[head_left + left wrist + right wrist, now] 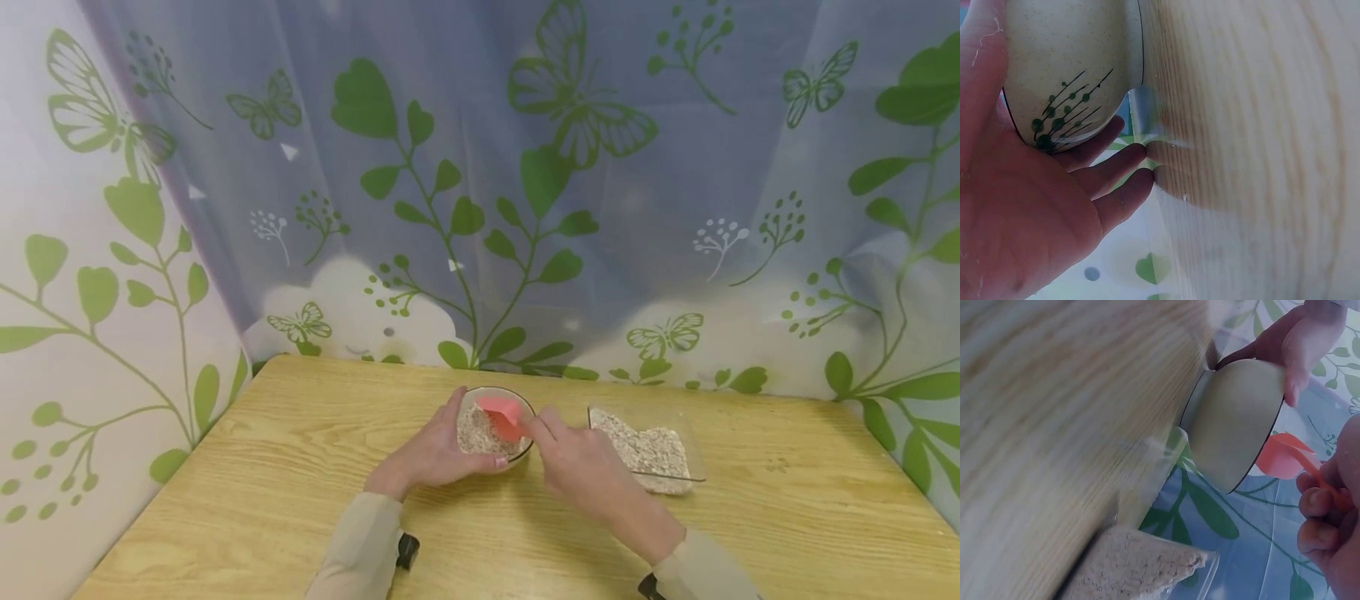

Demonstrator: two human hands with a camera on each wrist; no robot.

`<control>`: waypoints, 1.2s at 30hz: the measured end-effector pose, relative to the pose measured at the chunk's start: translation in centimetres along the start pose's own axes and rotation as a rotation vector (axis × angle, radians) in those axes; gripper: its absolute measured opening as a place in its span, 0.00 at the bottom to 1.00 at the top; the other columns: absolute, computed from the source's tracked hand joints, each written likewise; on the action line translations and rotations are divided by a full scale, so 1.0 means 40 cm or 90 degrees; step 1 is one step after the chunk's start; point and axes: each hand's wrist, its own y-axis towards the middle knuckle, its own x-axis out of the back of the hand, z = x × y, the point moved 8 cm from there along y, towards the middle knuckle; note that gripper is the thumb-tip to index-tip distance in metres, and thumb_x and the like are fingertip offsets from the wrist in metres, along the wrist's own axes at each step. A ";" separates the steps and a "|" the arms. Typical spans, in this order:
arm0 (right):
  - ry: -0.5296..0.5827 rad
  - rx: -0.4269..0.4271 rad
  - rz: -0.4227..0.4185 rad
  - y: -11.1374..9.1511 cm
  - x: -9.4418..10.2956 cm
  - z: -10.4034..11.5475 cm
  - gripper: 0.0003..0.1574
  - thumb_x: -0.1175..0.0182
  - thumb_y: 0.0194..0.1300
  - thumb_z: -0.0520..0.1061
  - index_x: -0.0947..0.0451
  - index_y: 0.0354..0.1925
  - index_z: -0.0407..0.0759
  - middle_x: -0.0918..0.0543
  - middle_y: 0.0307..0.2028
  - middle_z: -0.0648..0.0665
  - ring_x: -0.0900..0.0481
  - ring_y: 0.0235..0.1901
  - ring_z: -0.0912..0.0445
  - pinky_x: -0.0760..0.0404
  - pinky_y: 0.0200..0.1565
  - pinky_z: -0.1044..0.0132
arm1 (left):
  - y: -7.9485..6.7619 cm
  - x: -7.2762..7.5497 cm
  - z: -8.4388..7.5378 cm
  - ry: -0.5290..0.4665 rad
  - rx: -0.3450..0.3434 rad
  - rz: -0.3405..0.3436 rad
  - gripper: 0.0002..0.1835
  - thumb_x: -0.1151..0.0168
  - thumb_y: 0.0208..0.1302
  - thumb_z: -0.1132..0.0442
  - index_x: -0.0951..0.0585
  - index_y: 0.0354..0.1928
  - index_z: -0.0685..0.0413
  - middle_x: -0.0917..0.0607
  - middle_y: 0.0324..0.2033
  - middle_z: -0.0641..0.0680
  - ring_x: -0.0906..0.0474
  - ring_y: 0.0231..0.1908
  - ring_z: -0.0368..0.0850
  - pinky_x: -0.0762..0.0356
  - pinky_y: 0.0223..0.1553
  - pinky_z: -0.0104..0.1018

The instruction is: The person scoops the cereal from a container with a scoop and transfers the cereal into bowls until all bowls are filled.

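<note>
My left hand (435,450) grips a cream bowl (1235,419) at its left side, thumb along the near rim and fingers round the far wall. A dark line runs round the bowl's rim, and the left wrist view shows a green sprig pattern on its outer wall. Inside lie pale oat flakes (480,435). My right hand (581,467) holds the handle of a pink scoop (502,408) in curled fingers, at the bowl's right. The scoop's head is over the oats, inside the rim in the head view.
Right of the bowl, a clear rectangular container (696,446) with more oat flakes (660,452) stands on the wooden table (300,433). Behind the table's far edge hangs a blue-and-white curtain (465,125) printed with green leaves and butterflies; it also covers the left side.
</note>
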 end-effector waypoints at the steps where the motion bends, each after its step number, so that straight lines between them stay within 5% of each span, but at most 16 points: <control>1: -0.007 -0.001 0.004 -0.001 0.000 -0.001 0.35 0.35 0.41 0.28 0.20 0.53 0.40 0.24 0.31 0.50 0.52 0.15 0.68 0.54 0.16 0.80 | 0.000 0.000 0.000 0.002 0.000 0.000 0.71 0.24 0.48 0.34 0.58 0.83 0.50 0.44 0.79 0.65 0.44 0.77 0.65 0.39 0.73 0.67; 6: -0.052 0.001 -0.006 -0.012 0.009 -0.012 0.35 0.38 0.44 0.28 0.20 0.54 0.40 0.27 0.28 0.51 0.52 0.17 0.66 0.54 0.16 0.78 | -0.001 0.001 0.002 -0.003 -0.002 0.003 0.71 0.23 0.48 0.34 0.59 0.83 0.51 0.45 0.79 0.66 0.44 0.77 0.67 0.40 0.73 0.69; 17: -0.088 0.096 -0.069 -0.025 0.032 0.007 0.32 0.73 0.72 0.29 0.22 0.55 0.36 0.28 0.27 0.52 0.45 0.17 0.66 0.48 0.17 0.80 | -0.001 -0.002 0.003 -0.006 -0.003 0.000 0.72 0.23 0.47 0.34 0.60 0.83 0.50 0.44 0.79 0.67 0.42 0.76 0.69 0.40 0.71 0.72; 22: -0.136 0.139 -0.050 -0.026 0.027 0.019 0.30 0.75 0.78 0.31 0.23 0.51 0.38 0.26 0.30 0.51 0.34 0.17 0.62 0.33 0.16 0.75 | 0.001 -0.004 0.001 -0.009 -0.005 0.002 0.72 0.23 0.48 0.34 0.59 0.83 0.51 0.45 0.79 0.66 0.44 0.77 0.68 0.40 0.72 0.70; 27: -0.151 0.151 -0.026 -0.031 0.017 0.016 0.28 0.72 0.77 0.29 0.24 0.53 0.38 0.25 0.31 0.50 0.30 0.18 0.62 0.27 0.18 0.74 | 0.003 -0.003 0.001 -0.010 -0.011 0.001 0.72 0.23 0.48 0.35 0.59 0.83 0.53 0.44 0.79 0.66 0.43 0.77 0.67 0.40 0.72 0.70; 30: -0.104 0.119 -0.023 -0.034 0.016 0.003 0.22 0.58 0.70 0.27 0.23 0.53 0.37 0.22 0.32 0.49 0.28 0.19 0.61 0.26 0.19 0.74 | 0.002 -0.003 0.001 -0.009 -0.009 0.001 0.72 0.23 0.48 0.35 0.59 0.83 0.52 0.43 0.79 0.67 0.42 0.76 0.68 0.40 0.72 0.70; 33: -0.034 0.043 -0.033 -0.036 0.018 -0.022 0.26 0.43 0.54 0.26 0.20 0.52 0.38 0.18 0.34 0.48 0.30 0.18 0.63 0.33 0.17 0.77 | 0.001 -0.003 0.002 -0.006 -0.004 0.002 0.71 0.23 0.48 0.34 0.59 0.83 0.50 0.44 0.79 0.66 0.42 0.76 0.67 0.39 0.72 0.69; 36: 0.081 -0.078 -0.029 -0.036 0.015 -0.055 0.24 0.39 0.56 0.26 0.19 0.51 0.38 0.14 0.36 0.47 0.31 0.18 0.65 0.37 0.17 0.79 | 0.000 -0.003 0.006 0.006 0.001 0.004 0.71 0.24 0.49 0.33 0.59 0.83 0.50 0.45 0.79 0.66 0.44 0.77 0.66 0.40 0.74 0.67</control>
